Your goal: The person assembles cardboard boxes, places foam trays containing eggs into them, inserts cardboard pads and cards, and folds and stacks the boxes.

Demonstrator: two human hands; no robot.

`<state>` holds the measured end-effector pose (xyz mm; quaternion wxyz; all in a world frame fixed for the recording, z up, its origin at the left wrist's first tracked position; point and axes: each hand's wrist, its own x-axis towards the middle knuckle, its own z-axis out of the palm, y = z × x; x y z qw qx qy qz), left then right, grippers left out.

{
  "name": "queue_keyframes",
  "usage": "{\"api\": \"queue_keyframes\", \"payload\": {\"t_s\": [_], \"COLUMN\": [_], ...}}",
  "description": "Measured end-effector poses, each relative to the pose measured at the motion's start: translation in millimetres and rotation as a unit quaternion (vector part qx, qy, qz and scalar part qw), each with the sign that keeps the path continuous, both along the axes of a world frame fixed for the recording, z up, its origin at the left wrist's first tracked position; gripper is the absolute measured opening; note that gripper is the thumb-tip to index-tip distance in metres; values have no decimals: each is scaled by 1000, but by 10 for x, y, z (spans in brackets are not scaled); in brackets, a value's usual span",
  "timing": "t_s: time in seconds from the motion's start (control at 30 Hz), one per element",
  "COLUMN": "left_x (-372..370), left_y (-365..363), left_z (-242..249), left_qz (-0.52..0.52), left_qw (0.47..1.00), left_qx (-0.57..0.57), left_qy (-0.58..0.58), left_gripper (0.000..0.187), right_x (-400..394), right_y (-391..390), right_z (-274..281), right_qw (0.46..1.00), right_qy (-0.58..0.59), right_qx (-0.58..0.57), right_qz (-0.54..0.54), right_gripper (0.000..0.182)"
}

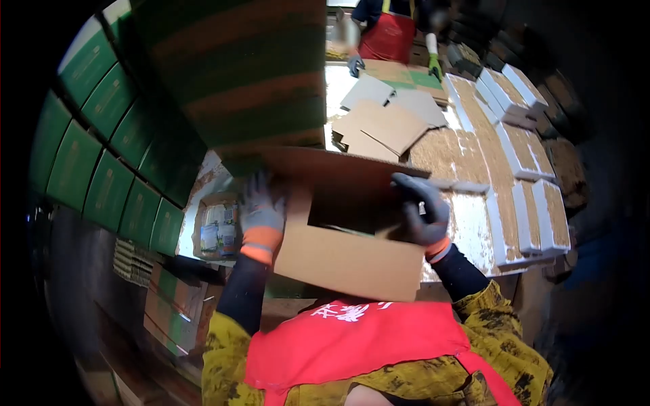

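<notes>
An open cardboard box (352,260) stands right in front of me, its flaps raised and its inside dark. My left hand (261,206), in a grey glove with an orange cuff, lies along the box's left flap with fingers stretched out. At the right end, my right hand (426,213) has its gloved fingers bent around the edge of the box near the back flap's corner. The near flap spreads toward my red apron (359,338).
Green cartons (84,159) are stacked at left, beside a tall stack (250,74). An open box of packets (218,227) sits left of my hand. Flat cardboard sheets (386,125) and white-sided blocks (525,149) lie beyond. A person in a red apron (387,37) stands opposite.
</notes>
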<state>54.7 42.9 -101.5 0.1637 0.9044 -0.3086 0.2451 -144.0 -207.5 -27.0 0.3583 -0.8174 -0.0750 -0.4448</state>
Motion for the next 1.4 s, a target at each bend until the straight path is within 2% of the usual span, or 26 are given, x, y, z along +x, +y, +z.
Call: {"api": "queue_keyframes", "payload": {"t_s": [0.03, 0.07, 0.13, 0.2, 0.23, 0.27, 0.33, 0.37, 0.43, 0.47, 0.5, 0.53, 0.6, 0.63, 0.67, 0.7, 0.8, 0.83, 0.9, 0.93, 1.07, 1.13, 1.23, 1.27, 1.3, 1.4], "left_x": [29, 36, -56, -167, -158, -140, -64, 17, 36, -51, -120, -244, -832, -820, -740, -616, -283, -199, -125, -84, 86, 238, 470, 545, 606, 767], "left_y": [-69, -134, -134, -83, -90, -101, -58, -49, 8, -5, -27, -2, -66, -65, 6, 48, 137, 178, 252, 284, 548, 619, 814, 851, 872, 918], "left_z": [-29, 35, 169, 281, 378, 401, 239, 142, 161, 318, 438, 410, 1285, 1142, 963, 853, 467, 323, 67, -26, -282, -343, -469, -498, -544, -638], "left_qz": [22, 40, 30, 7, -52, -23, 18, 22, 17, 27, 30, -25, -35, -21, -13, -28, -18, -11, -1, -3, 9, 10, 27, 33, 37, 52], "left_qw": [996, 986, 988, 981, 952, 974, 993, 988, 968, 969, 969, 992, 991, 987, 931, 939, 998, 995, 987, 983, 969, 961, 947, 944, 940, 930], "left_qx": [-29, -61, -93, -188, -302, -226, -66, 19, 117, 132, 147, 110, 92, 77, 40, -6, -61, -67, -69, -72, -76, -64, -52, -46, -39, -23], "left_qy": [77, 150, 117, 47, -17, 9, 99, 153, 221, 209, 198, 48, 91, -140, -361, -343, 9, 70, 145, 166, 233, 269, 316, 326, 337, 364], "left_gripper": [62, 65, 70, 69, 69, 65, 53, 45, 35, 36, 38, 37, 38, 37, 38, 38, 39, 39, 40, 41, 44, 45, 48, 49, 50, 53], "right_x": [-58, 30, 30, -39, -216, -402, -742, -857, -842, -774, -724, -730, -762, -773, -618, -616, -598, -679, -751, -863, -1104, -1097, -1375, -1530, -1749, -2729], "right_y": [-163, -159, -65, -74, 47, 31, 161, -63, -365, -363, -578, -930, -1289, -1348, -1314, -1306, -1190, -1031, -682, -518, 248, 307, 69, -135, -362, -1875], "right_z": [-28, 166, 640, 246, 301, 222, 52, -146, -420, -432, -834, -1504, -2094, -1956, -1421, -944, 28, 179, -104, -220, -723, -605, -669, -968, -904, -1475], "right_qw": [998, 997, 917, 966, 956, 962, 949, 952, 880, 862, 807, 743, 758, 779, 808, 831, 886, 869, 980, 975, 930, 883, 960, 972, 928, 819], "right_qy": [21, -57, 28, 130, 183, 210, 249, 282, 260, 193, 232, 263, 363, 363, 330, 293, 238, 335, 140, 181, 272, 394, 195, 186, 217, 78], "right_qx": [52, 28, -265, -185, -194, -174, -193, 5, 373, 467, 542, 615, 525, 484, 452, 430, 364, 359, 60, -44, -205, -213, 125, 131, 285, 299], "right_qz": [-6, -42, -296, -128, -118, 0, 31, 116, 139, 45, 38, 27, 133, 166, 185, 197, 162, 66, 131, 118, 141, 141, 161, 53, -101, -483], "right_gripper": [37, 39, 42, 48, 44, 38, 25, 23, 38, 42, 45, 51, 63, 57, 52, 46, 36, 32, 28, 28, 22, 28, 49, 71, 76, 74]}}
